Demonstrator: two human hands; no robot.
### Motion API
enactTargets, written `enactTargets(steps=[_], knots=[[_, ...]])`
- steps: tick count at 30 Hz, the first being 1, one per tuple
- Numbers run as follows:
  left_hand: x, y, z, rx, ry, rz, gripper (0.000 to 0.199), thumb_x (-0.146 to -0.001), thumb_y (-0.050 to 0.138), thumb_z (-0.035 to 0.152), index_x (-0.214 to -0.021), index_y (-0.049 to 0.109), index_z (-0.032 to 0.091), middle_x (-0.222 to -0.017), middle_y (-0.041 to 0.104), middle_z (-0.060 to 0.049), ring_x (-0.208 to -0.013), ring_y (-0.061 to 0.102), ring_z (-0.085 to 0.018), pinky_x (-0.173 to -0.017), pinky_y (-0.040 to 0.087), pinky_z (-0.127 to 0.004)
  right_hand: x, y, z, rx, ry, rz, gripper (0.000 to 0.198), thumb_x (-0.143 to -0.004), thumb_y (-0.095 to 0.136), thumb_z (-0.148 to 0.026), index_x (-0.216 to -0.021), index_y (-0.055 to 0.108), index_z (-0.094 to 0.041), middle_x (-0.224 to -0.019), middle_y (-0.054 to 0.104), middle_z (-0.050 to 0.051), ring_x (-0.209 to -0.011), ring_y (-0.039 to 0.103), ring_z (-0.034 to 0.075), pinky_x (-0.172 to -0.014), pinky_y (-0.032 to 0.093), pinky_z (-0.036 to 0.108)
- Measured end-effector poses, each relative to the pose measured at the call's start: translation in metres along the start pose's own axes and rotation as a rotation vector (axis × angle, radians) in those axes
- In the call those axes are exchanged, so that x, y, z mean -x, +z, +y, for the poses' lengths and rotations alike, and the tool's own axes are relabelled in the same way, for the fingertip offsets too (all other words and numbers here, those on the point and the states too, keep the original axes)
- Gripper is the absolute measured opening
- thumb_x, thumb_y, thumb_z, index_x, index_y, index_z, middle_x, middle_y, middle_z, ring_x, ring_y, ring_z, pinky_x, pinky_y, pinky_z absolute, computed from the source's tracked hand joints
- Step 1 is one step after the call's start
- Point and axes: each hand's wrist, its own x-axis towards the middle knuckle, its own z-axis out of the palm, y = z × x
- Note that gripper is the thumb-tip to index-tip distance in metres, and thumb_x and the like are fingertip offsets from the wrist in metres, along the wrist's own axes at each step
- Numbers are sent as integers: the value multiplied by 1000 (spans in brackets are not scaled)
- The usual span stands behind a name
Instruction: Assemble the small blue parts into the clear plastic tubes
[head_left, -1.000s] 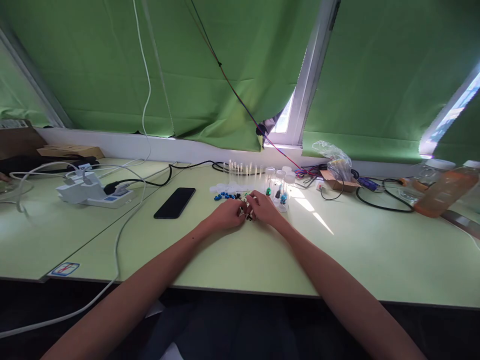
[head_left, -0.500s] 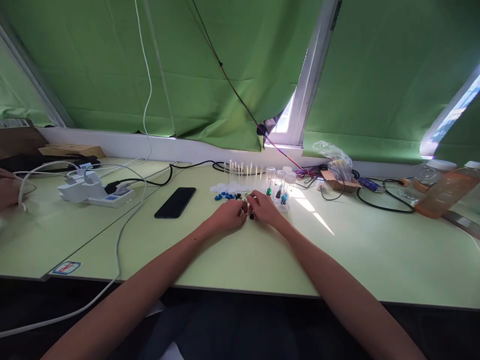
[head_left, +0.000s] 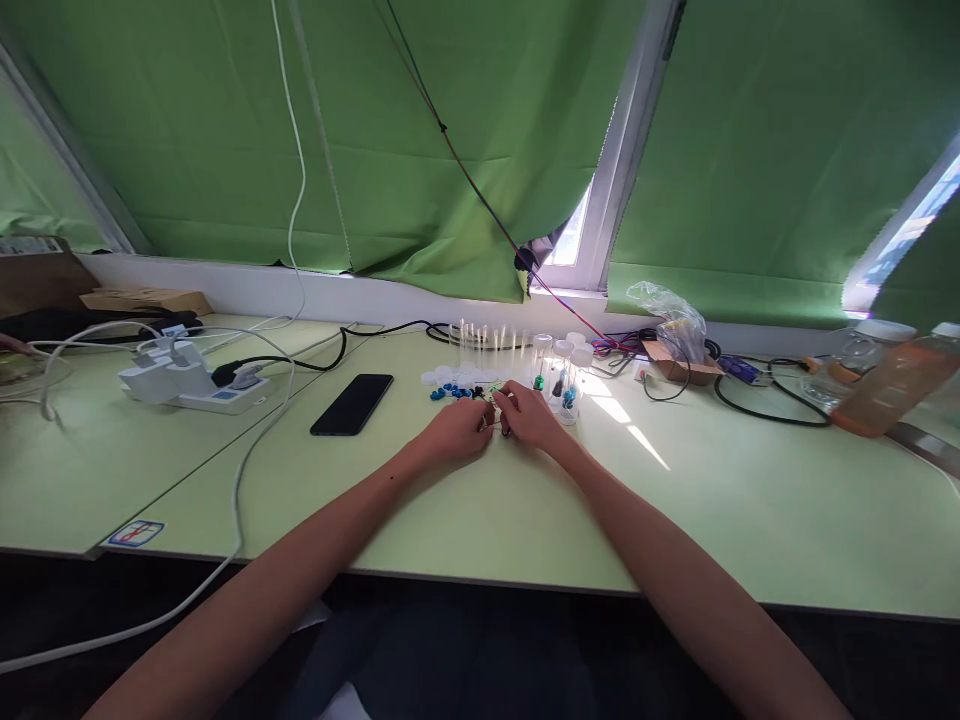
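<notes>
At the middle of the desk, my left hand (head_left: 457, 432) and my right hand (head_left: 528, 416) rest close together, almost fingertip to fingertip. Both have curled, closed fingers. Something thin and small shows between them, too small to name. Just beyond my left hand lie several small blue pieces (head_left: 448, 392), with a few dark and green ones partly hidden by the fingers. White caps (head_left: 430, 379) lie behind the blue pieces, and a row of clear tubes (head_left: 487, 352) stands at the back. To the right of my right hand stand several white-capped clear tubes (head_left: 561, 372) with green, dark and blue pieces inside.
A black phone (head_left: 352, 405) lies left of my left hand. Farther left are a white power strip (head_left: 229, 399) with plugs and a long white cable (head_left: 244, 465). At right are a small cardboard box (head_left: 681, 366), black cables and an orange-filled bottle (head_left: 892, 385).
My hands stay almost in place, with slight finger movement; the dark piece below my right fingers is more covered. At the far left, another person's hand has drawn back toward the edge.
</notes>
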Motion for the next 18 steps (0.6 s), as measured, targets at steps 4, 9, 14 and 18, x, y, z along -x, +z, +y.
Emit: enactTargets(steps=[4, 9, 14, 18], knots=[[1, -2, 1, -2, -2, 0, 16, -84, 48, 27, -80, 61, 19, -79, 67, -7, -74, 61, -22, -57, 36, -31, -1, 1, 3, 31, -17, 20, 24, -95, 43, -36, -75, 44, -23, -55, 58, -5, -54, 54, 13, -66, 40, 25], [3, -6, 5, 19, -2, -9, 14, -84, 49, 26, -80, 60, 19, -81, 67, -8, -76, 61, -23, -58, 36, -31, -1, 0, 3, 51, -14, 22, 25, -95, 42, -38, -76, 46, -23, -54, 57, -5, -56, 54, 14, -67, 40, 26], [3, -6, 4, 34, -19, -5, 17, -84, 49, 28, -92, 60, 19, -85, 68, -8, -79, 62, -24, -61, 38, -31, 1, -2, -1, 27, 7, 58, 25, -95, 42, -40, -78, 48, -23, -58, 59, -4, -56, 54, 14, -63, 40, 26], [2, -3, 2, 37, -40, 5, 22, -83, 49, 31, -98, 60, 18, -88, 69, -9, -81, 62, -24, -61, 38, -32, 1, -4, -3, 2, 36, 78, 26, -95, 42, -42, -78, 47, -23, -64, 62, -2, -54, 54, 14, -60, 39, 26]])
